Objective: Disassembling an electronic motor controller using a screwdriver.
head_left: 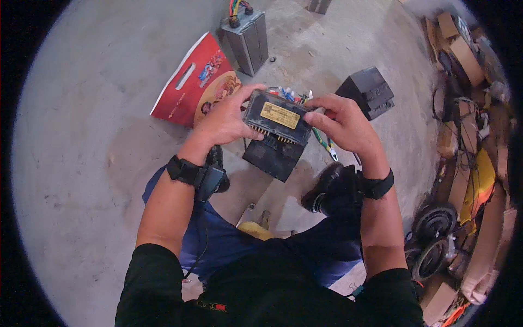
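Left hand (227,117) clamping grip on black module (271,121), right hand (348,125) pinching its right end; black box (272,159) showing beneath.

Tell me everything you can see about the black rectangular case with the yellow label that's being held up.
The black rectangular case with the yellow label looks like scuffed plastic or coated metal. Its yellow printed label faces up, and gold-coloured pins line its near edge in two groups. It sits slightly slanted, between the left hand on its left side and the right hand at its right edge. Whether the coloured wires behind join it is unclear.
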A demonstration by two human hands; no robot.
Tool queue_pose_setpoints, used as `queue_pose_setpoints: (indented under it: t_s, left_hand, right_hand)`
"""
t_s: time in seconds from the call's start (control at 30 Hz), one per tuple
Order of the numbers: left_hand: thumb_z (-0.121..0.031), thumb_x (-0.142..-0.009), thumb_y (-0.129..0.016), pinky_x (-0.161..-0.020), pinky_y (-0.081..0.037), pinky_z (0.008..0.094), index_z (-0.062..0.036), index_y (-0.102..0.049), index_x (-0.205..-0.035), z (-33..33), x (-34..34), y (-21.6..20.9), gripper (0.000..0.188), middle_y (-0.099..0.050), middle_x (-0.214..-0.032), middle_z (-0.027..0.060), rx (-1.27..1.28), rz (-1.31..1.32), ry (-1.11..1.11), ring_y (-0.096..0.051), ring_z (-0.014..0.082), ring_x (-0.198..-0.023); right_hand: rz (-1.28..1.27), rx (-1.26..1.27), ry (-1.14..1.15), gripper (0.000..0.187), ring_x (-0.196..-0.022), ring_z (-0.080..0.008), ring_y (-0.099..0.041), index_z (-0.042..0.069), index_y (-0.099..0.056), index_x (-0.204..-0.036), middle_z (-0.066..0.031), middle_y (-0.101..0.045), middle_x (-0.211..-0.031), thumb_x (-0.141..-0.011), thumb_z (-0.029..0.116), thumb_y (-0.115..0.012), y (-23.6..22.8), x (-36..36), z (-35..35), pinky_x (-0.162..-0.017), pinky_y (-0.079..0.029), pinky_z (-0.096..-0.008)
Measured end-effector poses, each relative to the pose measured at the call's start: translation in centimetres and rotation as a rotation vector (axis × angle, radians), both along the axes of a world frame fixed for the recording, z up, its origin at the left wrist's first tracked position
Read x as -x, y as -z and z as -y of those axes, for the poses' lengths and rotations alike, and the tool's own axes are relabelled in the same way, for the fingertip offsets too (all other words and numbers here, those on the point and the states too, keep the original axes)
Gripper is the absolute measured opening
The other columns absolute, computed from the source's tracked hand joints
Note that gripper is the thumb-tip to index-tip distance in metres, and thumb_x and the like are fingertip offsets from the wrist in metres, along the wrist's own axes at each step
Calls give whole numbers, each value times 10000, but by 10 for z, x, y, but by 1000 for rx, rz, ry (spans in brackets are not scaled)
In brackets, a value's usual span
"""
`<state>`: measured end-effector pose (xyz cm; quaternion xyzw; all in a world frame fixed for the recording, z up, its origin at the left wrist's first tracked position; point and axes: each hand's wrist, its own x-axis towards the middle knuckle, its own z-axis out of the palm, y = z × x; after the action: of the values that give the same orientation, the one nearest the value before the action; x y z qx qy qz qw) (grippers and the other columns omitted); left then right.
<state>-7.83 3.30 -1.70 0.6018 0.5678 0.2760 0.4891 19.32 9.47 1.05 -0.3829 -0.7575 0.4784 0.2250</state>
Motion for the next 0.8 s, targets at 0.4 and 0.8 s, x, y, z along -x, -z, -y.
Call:
queue_pose_setpoints:
  t_s: [0.4, 0.8]
  left_hand:
    - [9, -447, -901, -1072, -426, 342, -53, -529, -1319, -8, -11, 9, 950, -545, -1283, 72, -185, 123, 38, -542, 202, -1216]
    - [55, -486, -903, -1080, -434, 335, -43, -469, -1377, -12, -20, 27, 995, -571, -1262, 50, -57, 227, 119, -560, 178, -1200]
  right_hand:
    - [-47, 159, 17, 216, -622, -65, -570, 1, -719, -1023, -4, -649, -717, -918, 189, -699, 12, -13, -3, -543, -455, -243]
    - [142, 198, -59, 275, -709, -153, -654, -14, -692, -1064, -91, -697, -796, -877, 185, -715, 3, -28, -2, -604, -490, -312]
